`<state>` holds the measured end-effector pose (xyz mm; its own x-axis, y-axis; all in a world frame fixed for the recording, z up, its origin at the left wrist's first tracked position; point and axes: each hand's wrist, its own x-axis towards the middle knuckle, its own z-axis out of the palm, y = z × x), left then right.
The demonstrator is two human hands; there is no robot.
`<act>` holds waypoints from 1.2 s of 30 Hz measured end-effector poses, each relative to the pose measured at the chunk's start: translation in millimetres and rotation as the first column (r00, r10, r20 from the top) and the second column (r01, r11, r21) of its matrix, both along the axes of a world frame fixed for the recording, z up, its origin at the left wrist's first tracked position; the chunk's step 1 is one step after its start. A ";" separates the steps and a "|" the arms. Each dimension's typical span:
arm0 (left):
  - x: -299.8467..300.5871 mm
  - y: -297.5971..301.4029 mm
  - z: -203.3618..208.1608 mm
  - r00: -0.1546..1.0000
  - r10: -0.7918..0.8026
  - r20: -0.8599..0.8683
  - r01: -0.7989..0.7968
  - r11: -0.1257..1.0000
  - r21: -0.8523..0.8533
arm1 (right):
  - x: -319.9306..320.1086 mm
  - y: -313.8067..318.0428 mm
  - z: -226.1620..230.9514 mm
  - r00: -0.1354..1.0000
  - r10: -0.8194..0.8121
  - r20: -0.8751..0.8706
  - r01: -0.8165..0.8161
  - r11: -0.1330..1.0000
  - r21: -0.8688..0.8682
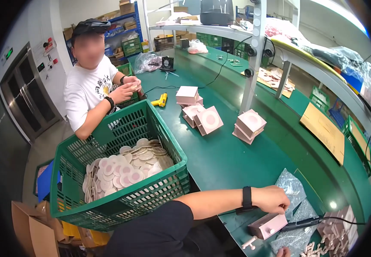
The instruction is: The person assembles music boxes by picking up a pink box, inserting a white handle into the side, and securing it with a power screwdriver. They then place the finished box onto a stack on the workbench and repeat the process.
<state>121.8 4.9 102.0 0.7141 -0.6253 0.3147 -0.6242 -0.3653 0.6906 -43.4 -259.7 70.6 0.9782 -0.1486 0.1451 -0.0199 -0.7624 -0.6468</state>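
Note:
My left hand [272, 199] reaches over the green table at the lower right, its fingers curled together beside a clear plastic bag [290, 185]. Whatever the fingertips pinch, if anything, is hidden. Just below it is a small pink box [268, 226] with a round knob on its front. A black pen-like tool [302, 224] with a cord lies against the box's right side. Only fingertips of my right hand [283, 252] show at the lower edge, so its grip is hidden. A small pale peg-like piece [249, 243] lies left of the box.
A green crate [121, 195] of round pale discs [123, 169] stands at left. Across from me a person [93, 81] holds a small piece. Stacked pink boxes [250, 124] and a yellow glue gun [160, 100] lie on the table. Several pegs [314, 249] are piled at lower right.

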 end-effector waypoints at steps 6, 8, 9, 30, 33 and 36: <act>-7.5 -3.4 -12.9 0.998 0.041 -0.038 -0.046 0.991 -0.128 | 13.1 26.7 -4.7 0.992 0.124 -0.001 -0.123 0.990 0.075; -14.8 2.6 -20.2 0.997 0.064 -0.048 -0.071 0.982 -0.173 | 13.5 35.4 1.5 0.996 0.081 -0.039 -0.079 0.996 0.032; -19.3 7.2 -25.2 0.995 0.076 -0.072 -0.088 0.978 -0.187 | 13.9 39.5 4.0 0.996 0.062 -0.057 -0.061 0.998 0.008; -95.9 128.6 -117.4 0.768 0.600 -0.223 -0.640 0.706 -0.303 | -46.8 116.0 21.6 0.952 0.300 0.059 -0.302 0.953 0.029; -101.7 136.7 -124.2 0.744 0.640 -0.195 -0.662 0.664 -0.348 | -38.1 147.7 27.4 0.902 0.430 0.043 -0.425 0.902 -0.079; -107.1 139.1 -124.6 0.746 0.639 -0.188 -0.646 0.627 -0.434 | -31.5 181.3 40.1 0.872 0.479 -0.105 -0.488 0.867 -0.099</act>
<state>14.7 144.1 -22.6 0.8869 0.2042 0.4143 -0.3396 -0.3198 0.8845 -74.9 -78.4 110.7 0.9316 0.3592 0.0552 0.3263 -0.7598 -0.5623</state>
